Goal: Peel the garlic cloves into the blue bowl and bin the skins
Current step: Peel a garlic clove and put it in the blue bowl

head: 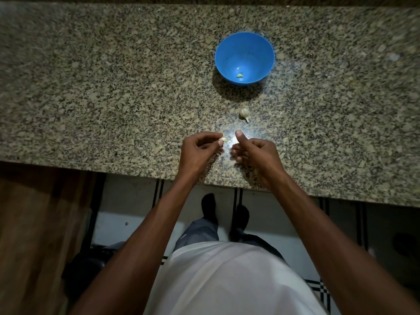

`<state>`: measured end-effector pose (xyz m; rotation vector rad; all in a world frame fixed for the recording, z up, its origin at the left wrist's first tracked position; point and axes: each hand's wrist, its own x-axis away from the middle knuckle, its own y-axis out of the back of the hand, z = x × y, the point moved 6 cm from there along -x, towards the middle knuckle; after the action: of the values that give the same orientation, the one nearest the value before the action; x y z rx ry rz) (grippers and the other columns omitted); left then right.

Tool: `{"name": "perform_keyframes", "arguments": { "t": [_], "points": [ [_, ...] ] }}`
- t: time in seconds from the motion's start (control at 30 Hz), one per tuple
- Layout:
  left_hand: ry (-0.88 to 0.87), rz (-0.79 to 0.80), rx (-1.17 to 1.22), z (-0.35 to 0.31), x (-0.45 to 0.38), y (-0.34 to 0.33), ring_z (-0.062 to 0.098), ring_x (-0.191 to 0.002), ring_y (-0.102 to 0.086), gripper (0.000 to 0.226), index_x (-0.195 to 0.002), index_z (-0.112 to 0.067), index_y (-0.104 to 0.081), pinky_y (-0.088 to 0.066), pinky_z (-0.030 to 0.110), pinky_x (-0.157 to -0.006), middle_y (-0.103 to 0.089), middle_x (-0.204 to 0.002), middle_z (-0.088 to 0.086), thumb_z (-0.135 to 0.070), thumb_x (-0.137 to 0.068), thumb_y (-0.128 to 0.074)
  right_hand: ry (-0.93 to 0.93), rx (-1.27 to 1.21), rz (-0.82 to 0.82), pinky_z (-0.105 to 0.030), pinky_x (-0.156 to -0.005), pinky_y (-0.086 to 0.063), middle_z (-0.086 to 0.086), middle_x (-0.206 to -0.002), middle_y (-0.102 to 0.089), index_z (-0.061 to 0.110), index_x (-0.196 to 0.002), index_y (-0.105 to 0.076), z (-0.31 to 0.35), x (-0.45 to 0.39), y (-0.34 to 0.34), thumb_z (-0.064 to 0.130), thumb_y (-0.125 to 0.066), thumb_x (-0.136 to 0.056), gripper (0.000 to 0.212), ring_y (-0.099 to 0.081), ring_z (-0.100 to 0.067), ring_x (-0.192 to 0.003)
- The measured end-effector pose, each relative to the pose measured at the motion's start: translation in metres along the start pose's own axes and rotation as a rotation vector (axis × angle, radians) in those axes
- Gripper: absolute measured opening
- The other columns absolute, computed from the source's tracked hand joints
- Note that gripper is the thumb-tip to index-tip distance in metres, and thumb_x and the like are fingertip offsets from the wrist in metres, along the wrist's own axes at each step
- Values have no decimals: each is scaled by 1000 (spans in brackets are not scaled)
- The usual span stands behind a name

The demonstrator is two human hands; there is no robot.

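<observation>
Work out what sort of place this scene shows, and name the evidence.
Probably a home kitchen. A speckled granite counter carries a blue bowl with one peeled clove inside, an unpeeled garlic piece lies nearby, and the floor below is tiled.

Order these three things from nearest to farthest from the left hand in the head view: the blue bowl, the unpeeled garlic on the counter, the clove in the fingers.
1. Clove: pinched in the left hand itself.
2. Unpeeled garlic: on the counter, beyond the hands, slightly right.
3. Blue bowl: farther back, holding one peeled clove.
</observation>
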<state>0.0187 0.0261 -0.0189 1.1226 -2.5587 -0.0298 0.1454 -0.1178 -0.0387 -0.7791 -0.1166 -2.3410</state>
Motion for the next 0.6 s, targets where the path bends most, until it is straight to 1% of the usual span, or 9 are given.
{"name": "perform_keyframes", "arguments": {
  "t": [0.03, 0.1, 0.17, 0.23, 0.3, 0.47, 0.6],
  "points": [
    [-7, -2, -4, 0, 0, 0, 17, -101, -76, 21, -110, -6, -79, -62, 33, -91, -80, -106, 4, -9, -90, -81, 28, 19, 22, -45, -86, -64, -17, -93, -80, 1, -97, -80, 3, 0, -1, 46, -81, -90, 45, -77, -38, -93],
    [-13, -6, -13, -1, 1, -2, 16, -101, -76, 20, -109, -6, -79, -62, 36, -92, -80, -106, 4, -10, -89, -81, 72, 33, 95, -49, -88, -64, -18, -97, -79, 4, -107, -80, 7, 1, -7, 33, -78, -95, 31, -76, -41, -97],
    [-22, -17, -33, -1, 2, -4, 15, -100, -76, 19, -107, -6, -80, -63, 37, -92, -80, -104, 4, -10, -89, -82, 98, 43, 149, -46, -88, -64, -17, -100, -80, 4, -113, -79, 9, 2, -12, 19, -78, -95, 23, -75, -40, -99],
    [-29, -31, -43, -1, 3, -3, 15, -99, -76, 17, -105, -6, -80, -63, 39, -91, -79, -103, 5, -10, -89, -82, 110, 43, 158, -40, -86, -64, -15, -100, -80, 3, -113, -79, 8, 1, -16, 12, -79, -93, 22, -77, -36, -98],
    [-28, -30, -50, -1, 4, -2, 15, -98, -77, 17, -104, -7, -81, -63, 41, -90, -80, -102, 4, -12, -89, -82, 123, 45, 141, -38, -84, -63, -15, -100, -80, 2, -112, -79, 7, -1, -17, 11, -80, -92, 21, -78, -29, -96],
    [4, 2, -70, 0, 3, 2, 19, -93, -78, 18, -103, -8, -81, -64, 45, -87, -81, -97, 5, -14, -87, -85, 195, 108, 102, -33, -78, -62, -12, -98, -81, 3, -110, -79, 7, -1, -19, 12, -79, -94, 19, -79, -24, -93],
    [28, 28, -79, -1, 3, 5, 19, -91, -79, 20, -104, -7, -82, -65, 43, -86, -81, -95, 5, -15, -86, -86, 293, 268, 36, -37, -83, -65, -2, -96, -82, 10, -107, -81, 10, -1, -19, 19, -80, -94, 16, -79, -15, -91]
  ]
}}
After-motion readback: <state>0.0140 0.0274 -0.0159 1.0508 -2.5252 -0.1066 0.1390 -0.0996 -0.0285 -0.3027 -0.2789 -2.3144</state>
